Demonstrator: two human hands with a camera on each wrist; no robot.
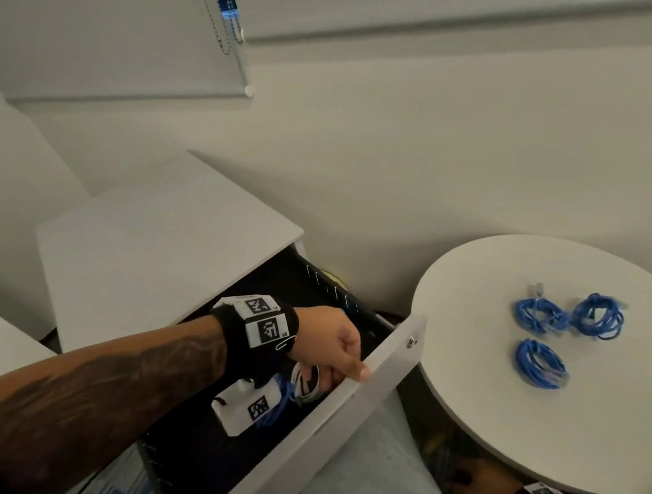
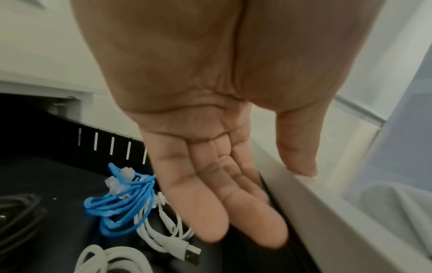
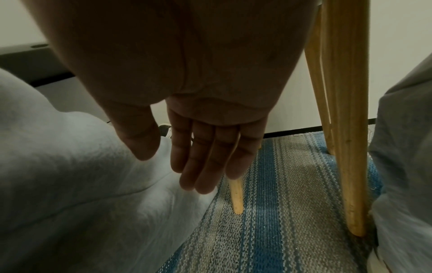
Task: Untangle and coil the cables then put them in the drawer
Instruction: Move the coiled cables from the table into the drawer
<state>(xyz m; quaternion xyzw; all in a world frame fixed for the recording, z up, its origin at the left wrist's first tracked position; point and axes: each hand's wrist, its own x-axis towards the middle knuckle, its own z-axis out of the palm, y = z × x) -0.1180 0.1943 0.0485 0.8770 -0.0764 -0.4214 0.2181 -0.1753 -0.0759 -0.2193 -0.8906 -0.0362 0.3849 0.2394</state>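
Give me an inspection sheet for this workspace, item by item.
Surface: round white table, on the right of the open drawer.
Job's things: three coiled blue cables lie on the table; one more blue coil lies in the drawer.
Clutter: white USB cables and a black cable are also in the drawer.
Hands: left hand is open, fingers inside the drawer, thumb on its front edge; right hand hangs open below the table, holding nothing.
Cables: the blue coil in the drawer rests partly on the white ones.
Surroundings: white cabinet, striped rug, wooden legs, window blinds.
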